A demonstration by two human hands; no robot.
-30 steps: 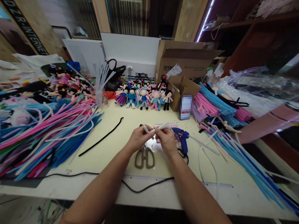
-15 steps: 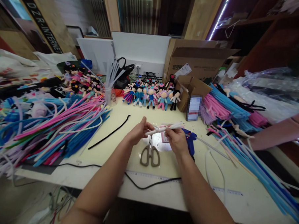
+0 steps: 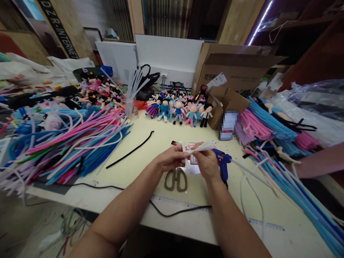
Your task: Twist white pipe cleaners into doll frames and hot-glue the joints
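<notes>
Several white pipe cleaners (image 3: 204,146) are held as a small bundle over the table. My right hand (image 3: 207,163) is closed around the bundle's middle, with white ends sticking out past the fingers. My left hand (image 3: 173,158) pinches the bundle's left end, where a short white length stands crosswise to the rest. Below the hands lie scissors (image 3: 175,181) with beige handles, their blades mostly hidden. Just right of my right hand is a blue glue gun (image 3: 224,163). A black pipe cleaner (image 3: 130,150) lies on the table to the left.
Piles of coloured pipe cleaners (image 3: 84,144) cover the table's left side, with more bundles (image 3: 274,126) at the right. Small pipe-cleaner dolls (image 3: 178,111) stand at the back beside a cardboard box (image 3: 234,69) and a phone (image 3: 229,125). A black cable (image 3: 178,213) crosses the front edge.
My left hand has closed in on the bundle and now pinches its end, closer to my right hand. One white length has turned crosswise. The whole view has shifted slightly.
</notes>
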